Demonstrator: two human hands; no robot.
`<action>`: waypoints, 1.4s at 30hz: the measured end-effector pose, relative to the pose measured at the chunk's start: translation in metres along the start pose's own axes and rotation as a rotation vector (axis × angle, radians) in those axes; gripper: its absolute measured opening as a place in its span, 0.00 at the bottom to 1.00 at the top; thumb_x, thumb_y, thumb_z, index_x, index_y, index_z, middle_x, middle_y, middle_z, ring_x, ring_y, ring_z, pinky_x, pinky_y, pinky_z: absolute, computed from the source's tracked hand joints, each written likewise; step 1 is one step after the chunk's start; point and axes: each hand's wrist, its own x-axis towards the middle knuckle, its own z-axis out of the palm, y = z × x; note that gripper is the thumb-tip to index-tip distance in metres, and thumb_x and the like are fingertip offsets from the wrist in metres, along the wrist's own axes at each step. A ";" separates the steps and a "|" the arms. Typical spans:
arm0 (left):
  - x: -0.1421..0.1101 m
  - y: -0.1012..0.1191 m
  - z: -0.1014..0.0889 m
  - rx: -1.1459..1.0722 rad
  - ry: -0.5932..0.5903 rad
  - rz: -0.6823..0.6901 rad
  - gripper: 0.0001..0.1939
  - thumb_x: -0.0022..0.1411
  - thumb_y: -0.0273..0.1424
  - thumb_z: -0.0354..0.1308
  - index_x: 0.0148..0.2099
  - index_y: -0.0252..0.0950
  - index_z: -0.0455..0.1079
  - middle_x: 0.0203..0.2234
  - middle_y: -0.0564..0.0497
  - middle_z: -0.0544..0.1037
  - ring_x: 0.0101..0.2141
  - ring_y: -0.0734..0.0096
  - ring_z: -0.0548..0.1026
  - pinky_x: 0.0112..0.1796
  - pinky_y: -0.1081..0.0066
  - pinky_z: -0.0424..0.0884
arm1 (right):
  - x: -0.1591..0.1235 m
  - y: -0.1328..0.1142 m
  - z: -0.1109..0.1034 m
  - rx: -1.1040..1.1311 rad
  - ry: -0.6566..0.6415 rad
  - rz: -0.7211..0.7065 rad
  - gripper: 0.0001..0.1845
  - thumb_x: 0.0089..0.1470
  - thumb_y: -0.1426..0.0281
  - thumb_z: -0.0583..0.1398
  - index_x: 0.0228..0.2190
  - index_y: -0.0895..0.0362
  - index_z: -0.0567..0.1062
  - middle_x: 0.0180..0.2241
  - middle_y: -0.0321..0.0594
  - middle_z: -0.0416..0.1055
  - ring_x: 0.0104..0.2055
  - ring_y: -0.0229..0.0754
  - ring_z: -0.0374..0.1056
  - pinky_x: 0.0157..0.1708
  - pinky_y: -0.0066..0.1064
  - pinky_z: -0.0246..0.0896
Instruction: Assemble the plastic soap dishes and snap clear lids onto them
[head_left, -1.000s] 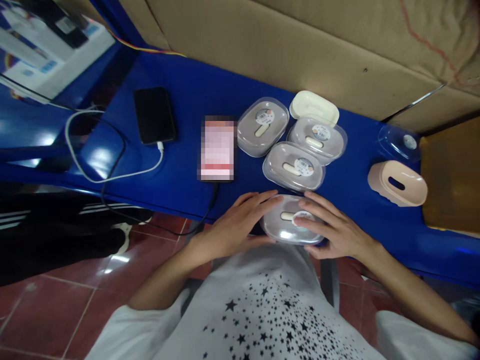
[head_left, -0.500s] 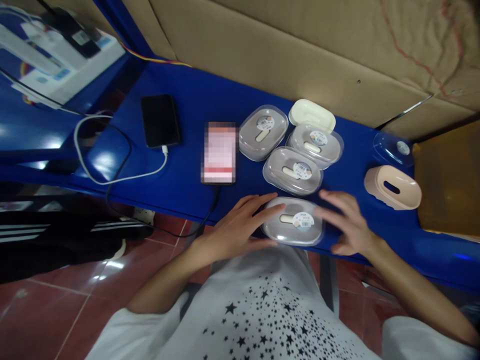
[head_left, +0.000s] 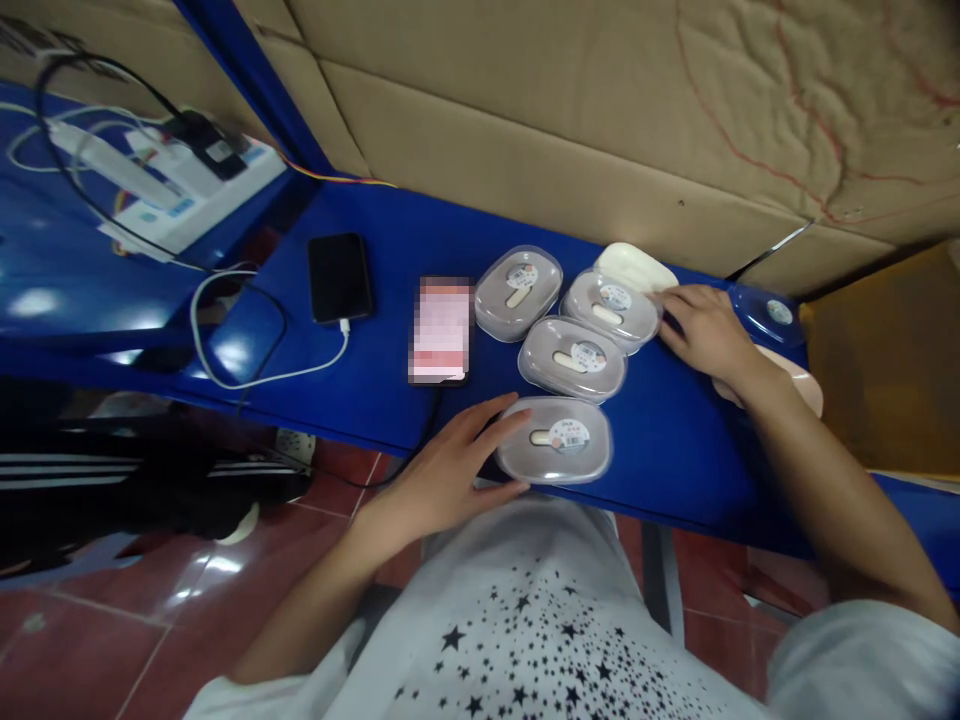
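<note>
The near box [head_left: 556, 462], clear-lidded w/ a round label, is set at the front edge of the blue tabletop [head_left: 652, 440]; its L end is lightly spanned by the L hand [head_left: 442, 465], fingers spread & fingertips laid on the lid. The R hand [head_left: 701, 325] is extended to the R end of the far box [head_left: 609, 312] & the cream dish [head_left: 636, 268] behind it; its fingers are bent, but whether anything is gripped can't be told. Btwn near & far boxes, the mid box [head_left: 572, 360] is placed, w/ the L box [head_left: 517, 295] beside the phone [head_left: 441, 332]. The peach holder [head_left: 804, 382] is partly hidden by the R forearm, w/ the clear blue-looking lid [head_left: 765, 315] seen behind. Farther L, the black device [head_left: 340, 278] is connected to a white cable [head_left: 289, 378].
</note>
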 end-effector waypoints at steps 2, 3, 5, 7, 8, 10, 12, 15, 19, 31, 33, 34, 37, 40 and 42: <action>0.005 0.001 0.001 0.055 0.011 0.025 0.41 0.72 0.45 0.68 0.79 0.50 0.53 0.75 0.42 0.63 0.71 0.47 0.68 0.68 0.45 0.70 | -0.022 -0.005 -0.004 -0.039 0.025 0.034 0.26 0.71 0.54 0.55 0.56 0.59 0.80 0.55 0.57 0.80 0.58 0.65 0.73 0.59 0.58 0.64; 0.010 0.001 0.001 0.089 0.019 0.043 0.41 0.73 0.45 0.67 0.79 0.49 0.53 0.75 0.42 0.64 0.70 0.47 0.68 0.68 0.45 0.70 | -0.035 -0.007 -0.008 -0.042 0.045 0.049 0.25 0.72 0.53 0.56 0.53 0.58 0.82 0.51 0.56 0.82 0.56 0.64 0.74 0.58 0.57 0.64; 0.025 0.005 0.003 0.160 0.034 0.077 0.39 0.75 0.45 0.65 0.79 0.47 0.54 0.74 0.41 0.66 0.70 0.46 0.69 0.67 0.45 0.70 | -0.059 -0.013 -0.019 -0.038 0.127 0.078 0.22 0.73 0.53 0.57 0.46 0.56 0.83 0.46 0.52 0.84 0.51 0.60 0.77 0.57 0.53 0.65; 0.043 0.010 0.006 0.234 0.054 0.086 0.38 0.76 0.47 0.64 0.79 0.46 0.54 0.73 0.39 0.66 0.69 0.42 0.69 0.64 0.43 0.71 | -0.084 -0.022 -0.033 -0.021 0.264 0.105 0.18 0.72 0.55 0.60 0.44 0.55 0.82 0.43 0.49 0.84 0.48 0.57 0.78 0.54 0.49 0.66; 0.052 0.013 0.008 0.271 0.069 0.074 0.38 0.76 0.47 0.63 0.79 0.46 0.54 0.74 0.37 0.65 0.68 0.40 0.70 0.63 0.43 0.73 | -0.096 -0.028 -0.040 -0.005 0.337 0.113 0.14 0.71 0.58 0.62 0.44 0.55 0.82 0.42 0.48 0.84 0.48 0.56 0.79 0.53 0.47 0.67; 0.069 0.021 0.014 0.335 0.119 0.020 0.37 0.78 0.46 0.60 0.80 0.45 0.53 0.75 0.34 0.61 0.66 0.36 0.72 0.60 0.42 0.75 | -0.122 -0.046 -0.054 0.050 0.444 0.109 0.09 0.68 0.63 0.65 0.46 0.52 0.81 0.43 0.45 0.84 0.48 0.55 0.80 0.53 0.47 0.68; 0.080 0.029 0.019 0.355 0.181 -0.020 0.35 0.80 0.43 0.56 0.81 0.44 0.50 0.76 0.32 0.58 0.66 0.35 0.72 0.59 0.42 0.75 | -0.147 -0.069 -0.064 0.128 0.458 0.078 0.09 0.65 0.67 0.67 0.47 0.48 0.81 0.43 0.42 0.83 0.46 0.55 0.80 0.52 0.50 0.69; 0.079 0.035 0.023 0.256 0.220 0.072 0.35 0.81 0.37 0.54 0.82 0.42 0.46 0.77 0.32 0.57 0.71 0.38 0.67 0.64 0.42 0.72 | -0.175 -0.108 -0.068 0.238 0.326 -0.020 0.17 0.63 0.70 0.68 0.52 0.42 0.80 0.43 0.38 0.83 0.46 0.55 0.80 0.52 0.53 0.71; 0.058 0.029 0.022 0.121 0.144 0.315 0.34 0.78 0.32 0.56 0.80 0.43 0.50 0.78 0.33 0.52 0.76 0.41 0.57 0.69 0.39 0.66 | -0.179 -0.145 -0.061 0.301 0.182 -0.178 0.22 0.66 0.74 0.65 0.58 0.43 0.79 0.46 0.37 0.83 0.50 0.52 0.79 0.57 0.52 0.70; -0.011 -0.002 0.016 0.131 0.192 0.282 0.32 0.79 0.23 0.53 0.77 0.52 0.58 0.75 0.39 0.62 0.71 0.47 0.69 0.61 0.47 0.80 | -0.101 -0.004 -0.068 -0.074 0.174 0.278 0.33 0.72 0.52 0.57 0.68 0.58 0.72 0.69 0.61 0.68 0.72 0.68 0.64 0.70 0.64 0.56; -0.019 -0.004 0.016 0.145 0.171 0.234 0.28 0.79 0.23 0.53 0.75 0.49 0.61 0.75 0.38 0.62 0.71 0.47 0.69 0.60 0.48 0.81 | -0.120 0.014 -0.065 -0.057 0.074 0.346 0.39 0.68 0.47 0.59 0.71 0.54 0.68 0.71 0.59 0.67 0.72 0.68 0.64 0.70 0.64 0.57; -0.022 -0.004 0.017 0.148 0.163 0.216 0.26 0.79 0.24 0.53 0.74 0.47 0.63 0.75 0.37 0.62 0.71 0.47 0.69 0.61 0.47 0.80 | -0.133 0.019 -0.061 -0.027 0.038 0.366 0.41 0.66 0.45 0.60 0.72 0.51 0.67 0.71 0.57 0.67 0.72 0.66 0.65 0.69 0.64 0.58; -0.023 -0.003 0.020 0.156 0.118 0.196 0.23 0.80 0.32 0.57 0.72 0.42 0.64 0.74 0.33 0.62 0.71 0.44 0.69 0.61 0.45 0.80 | -0.175 0.020 -0.048 0.031 0.012 0.381 0.36 0.65 0.46 0.61 0.69 0.42 0.70 0.70 0.52 0.69 0.73 0.65 0.65 0.68 0.65 0.61; -0.017 0.001 0.025 0.165 0.116 0.222 0.25 0.79 0.41 0.60 0.72 0.42 0.63 0.73 0.33 0.65 0.70 0.43 0.70 0.61 0.43 0.80 | -0.208 -0.007 -0.039 0.066 0.102 0.371 0.28 0.67 0.54 0.62 0.67 0.33 0.73 0.66 0.45 0.75 0.65 0.65 0.73 0.60 0.65 0.70; -0.010 0.005 0.028 0.171 0.132 0.242 0.24 0.79 0.42 0.60 0.71 0.42 0.65 0.71 0.34 0.68 0.69 0.44 0.71 0.63 0.41 0.77 | -0.221 -0.041 -0.037 0.038 0.180 0.396 0.30 0.67 0.57 0.63 0.67 0.25 0.70 0.61 0.41 0.79 0.59 0.68 0.77 0.55 0.68 0.72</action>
